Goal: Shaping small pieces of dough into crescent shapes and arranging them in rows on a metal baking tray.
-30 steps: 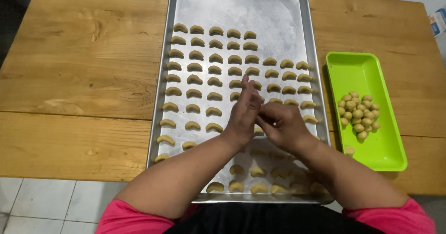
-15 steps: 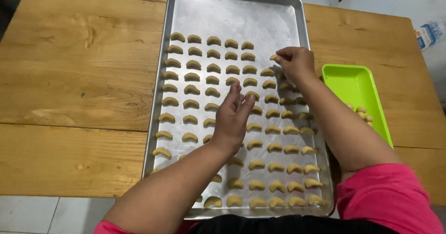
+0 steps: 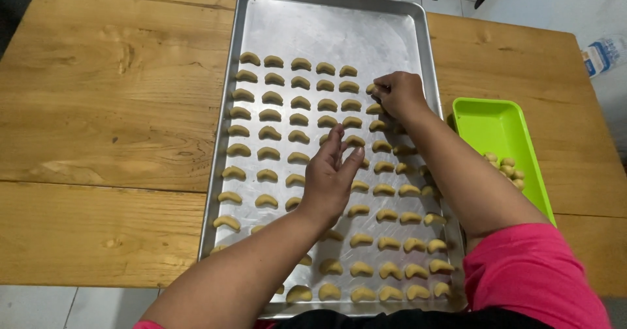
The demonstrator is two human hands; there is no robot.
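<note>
Where forearms [image 3: 450, 172] cross, crescents [image 3: 398, 150] half hidden

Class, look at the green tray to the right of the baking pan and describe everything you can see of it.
The green tray is a bright lime, rectangular dish with rounded corners and raised walls; it looks like smooth plastic. It lies flat on the wooden table, just right of the metal baking pan. A few small pale dough balls sit inside near its right wall. The person's right forearm crosses over its left edge and hides the near part.

The right arm [image 3: 457, 179] covers several crescents on the tray [image 3: 428, 61] — and part of the green dish [image 3: 486, 126]; the tray's near rim is cut off.
</note>
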